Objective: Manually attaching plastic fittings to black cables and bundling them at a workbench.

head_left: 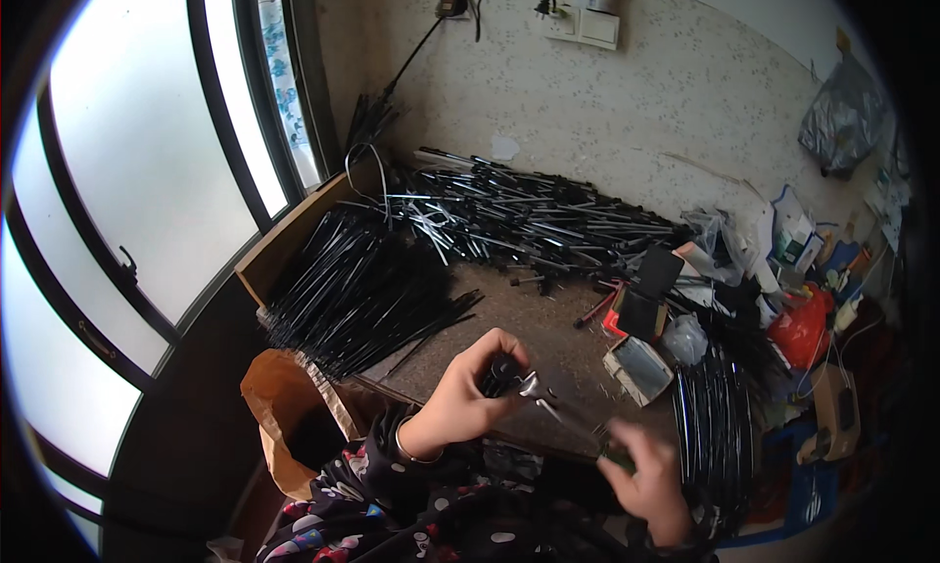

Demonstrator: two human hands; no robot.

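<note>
My left hand (468,392) is closed around a dark, round-ended black piece (505,370) above the front of the table. A shiny metal-tipped hand tool (532,387) meets that piece at its right side, and its dark shaft slants down toward my right hand (646,475). That hand is smeared by motion, its fingers bent around the greenish handle end (615,457). The tool's exact kind cannot be made out. Left of my hands, a thick bundle of thin black rods (357,284) lies on the brown table (499,313).
Behind, a long heap of black rods (548,215) lies along the wall. To the right are an open small box (638,369), a red plastic bag (801,326) and more black rods (715,431). A brown paper sack (274,397) stands at the left, below the window (147,122).
</note>
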